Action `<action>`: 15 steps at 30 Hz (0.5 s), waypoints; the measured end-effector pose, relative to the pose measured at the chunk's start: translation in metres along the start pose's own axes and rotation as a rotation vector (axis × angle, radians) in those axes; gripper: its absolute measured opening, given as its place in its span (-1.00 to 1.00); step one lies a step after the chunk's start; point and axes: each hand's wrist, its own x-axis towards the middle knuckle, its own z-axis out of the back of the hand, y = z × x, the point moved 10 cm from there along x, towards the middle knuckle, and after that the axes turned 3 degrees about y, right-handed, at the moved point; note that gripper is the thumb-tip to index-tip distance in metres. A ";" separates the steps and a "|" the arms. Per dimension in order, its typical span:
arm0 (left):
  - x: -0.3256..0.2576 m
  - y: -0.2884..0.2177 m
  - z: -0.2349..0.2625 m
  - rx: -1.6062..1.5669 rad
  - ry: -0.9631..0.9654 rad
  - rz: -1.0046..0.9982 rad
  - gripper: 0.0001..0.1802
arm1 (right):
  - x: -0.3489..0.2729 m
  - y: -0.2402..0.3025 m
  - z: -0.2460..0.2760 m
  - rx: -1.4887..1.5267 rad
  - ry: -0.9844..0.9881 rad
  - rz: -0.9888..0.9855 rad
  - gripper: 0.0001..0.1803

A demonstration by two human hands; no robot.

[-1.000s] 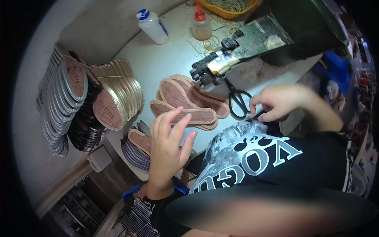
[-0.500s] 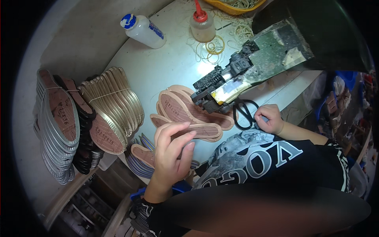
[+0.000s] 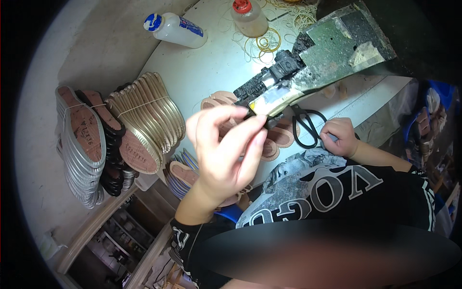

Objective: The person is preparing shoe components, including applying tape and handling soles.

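We see the left hand (image 3: 226, 151), fingers apart, before the machine (image 3: 332, 53); curled at the table's (image 3: 211, 67) near edge, the right hand's (image 3: 340, 137) grip is unclear.

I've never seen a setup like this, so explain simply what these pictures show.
There's no robot: a person wears a fisheye camera on their head, looking down. Their left hand is raised in front of a speckled green machine arm with black parts; whether it holds anything is unclear. Their right hand is curled beside black-handled scissors. On the white tabletop are flat brown insoles, a white bottle with a blue cap and a translucent bottle with a red top. At left are a silver-edged insole stack and a gold-edged insole stack.
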 end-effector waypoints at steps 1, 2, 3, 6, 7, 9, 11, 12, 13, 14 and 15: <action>0.006 -0.001 -0.002 -0.013 -0.022 0.016 -0.78 | -0.001 0.000 0.000 -0.008 -0.008 0.004 -0.88; 0.009 0.001 -0.004 -0.082 -0.090 0.055 -0.81 | 0.000 0.000 0.000 -0.001 -0.011 0.008 -0.88; 0.014 -0.002 -0.004 -0.039 -0.109 0.052 -0.83 | 0.000 0.000 0.000 -0.002 -0.015 0.011 -0.88; 0.029 -0.005 -0.004 0.049 -0.172 0.081 -0.83 | 0.001 0.000 -0.001 -0.002 -0.033 0.026 -0.87; 0.032 -0.006 -0.005 0.053 -0.193 0.082 -0.82 | 0.000 0.000 0.000 -0.002 -0.050 0.035 -0.87; 0.037 -0.010 -0.008 0.065 -0.209 0.086 -0.81 | 0.000 -0.001 0.000 0.010 -0.063 0.050 -0.86; 0.040 -0.013 -0.010 0.127 -0.191 0.121 -0.80 | 0.001 -0.001 -0.001 0.021 -0.074 0.066 -0.86; 0.040 -0.014 -0.011 0.135 -0.187 0.124 -0.80 | 0.001 -0.001 -0.001 0.021 -0.076 0.073 -0.86; 0.040 -0.014 -0.010 0.154 -0.182 0.144 -0.81 | 0.001 0.000 -0.001 0.020 -0.078 0.079 -0.86; 0.039 -0.014 -0.010 0.173 -0.177 0.164 -0.81 | 0.002 0.000 -0.001 0.027 -0.078 0.082 -0.86; 0.039 -0.014 -0.010 0.180 -0.174 0.167 -0.81 | 0.002 0.001 -0.001 0.026 -0.079 0.089 -0.86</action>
